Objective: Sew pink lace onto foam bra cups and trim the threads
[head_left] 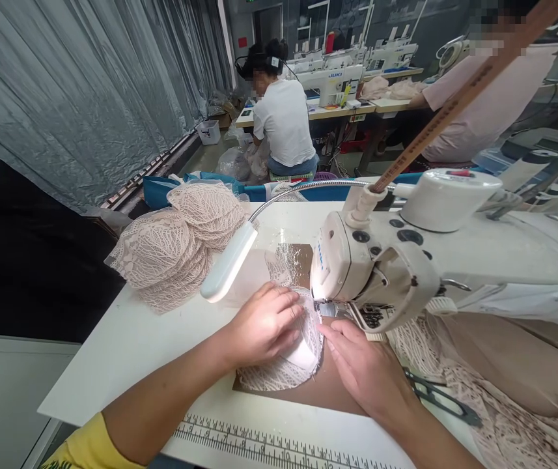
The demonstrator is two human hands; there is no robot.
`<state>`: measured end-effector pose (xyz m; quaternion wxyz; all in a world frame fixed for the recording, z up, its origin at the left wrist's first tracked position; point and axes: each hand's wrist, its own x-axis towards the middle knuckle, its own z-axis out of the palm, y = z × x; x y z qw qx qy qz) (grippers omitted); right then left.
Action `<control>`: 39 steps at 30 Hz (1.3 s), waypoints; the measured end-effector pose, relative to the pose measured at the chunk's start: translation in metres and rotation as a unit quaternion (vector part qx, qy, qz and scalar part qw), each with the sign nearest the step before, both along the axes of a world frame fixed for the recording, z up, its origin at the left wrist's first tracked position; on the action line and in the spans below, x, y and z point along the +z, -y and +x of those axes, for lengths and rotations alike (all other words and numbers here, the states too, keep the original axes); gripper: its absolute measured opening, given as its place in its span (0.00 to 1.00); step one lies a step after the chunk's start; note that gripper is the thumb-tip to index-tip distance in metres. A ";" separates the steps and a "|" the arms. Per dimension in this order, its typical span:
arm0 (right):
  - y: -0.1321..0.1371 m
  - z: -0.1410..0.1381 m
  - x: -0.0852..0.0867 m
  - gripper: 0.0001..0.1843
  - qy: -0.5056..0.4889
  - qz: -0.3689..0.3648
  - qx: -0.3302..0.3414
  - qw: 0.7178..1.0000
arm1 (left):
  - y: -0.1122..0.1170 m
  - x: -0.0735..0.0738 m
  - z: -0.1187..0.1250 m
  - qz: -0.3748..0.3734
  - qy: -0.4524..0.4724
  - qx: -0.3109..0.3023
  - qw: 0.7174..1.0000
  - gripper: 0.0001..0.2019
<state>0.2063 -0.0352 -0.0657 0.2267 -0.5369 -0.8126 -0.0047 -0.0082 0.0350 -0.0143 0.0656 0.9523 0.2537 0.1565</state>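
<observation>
A lace bra cup (pixel 303 355) with a white inner layer lies under the head of a white sewing machine (pixel 340 257), its edge at the needle area. My left hand (pixel 266 324) rests on top of the cup, fingers bent and pressing the fabric. At the cup's right edge, my right hand (pixel 357 361) has its thumb and index fingertip together on the rim, just in front of the machine head. The needle and presser foot are mostly hidden. Brown sheet (pixel 342 391) shows beneath the cup.
Stacked beige lace cups (pixel 161 254) lie at the table's left back. A lamp (pixel 230 260) hangs over the table. Dark scissors (pixel 442 397) and beige lace fabric (pixel 508 371) lie at the right. A printed ruler (pixel 259 443) runs along the front. Two people sit beyond.
</observation>
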 end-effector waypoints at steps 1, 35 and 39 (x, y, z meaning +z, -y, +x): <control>0.001 0.000 0.001 0.18 -0.020 0.005 0.016 1.000 | 0.001 0.008 -0.005 0.000 -0.002 0.048 0.999 0.14; 0.001 0.000 0.013 0.18 0.010 0.002 0.108 0.994 | -0.006 -0.001 -0.016 -0.548 0.101 0.162 0.814 0.03; 0.001 0.001 0.011 0.17 0.003 0.017 0.071 0.997 | -0.005 -0.002 -0.015 -0.543 0.096 0.176 0.815 0.03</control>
